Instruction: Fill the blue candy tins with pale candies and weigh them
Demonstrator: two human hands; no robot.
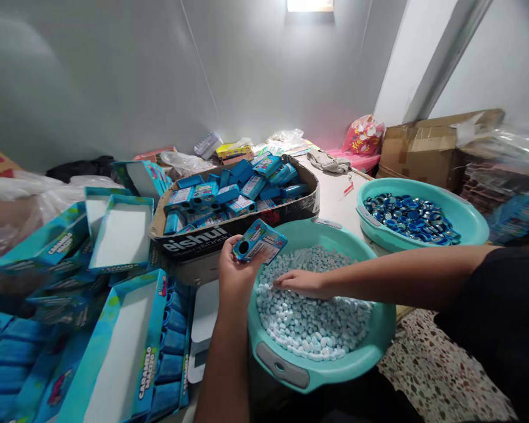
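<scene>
My left hand [240, 267] is closed around a small blue candy box [260, 241] with a printed label. A dark round opening shows at one end of it. The box is tilted above the left rim of a turquoise tub [278, 363]. Small white candies [306, 329] fill much of this tub. My right hand [300, 283] lies low among the candies, palm down, with its fingers stretched to the left. Its fingertips are partly sunk in them, and what is under the palm is hidden.
Behind the tub stands a black carton [242, 226] heaped with blue candy boxes. Another turquoise tub [471, 226] at right holds blue caps [409, 217]. Open display trays [123, 232] crowd the left side. Brown cardboard boxes [417, 150] stand at the back right.
</scene>
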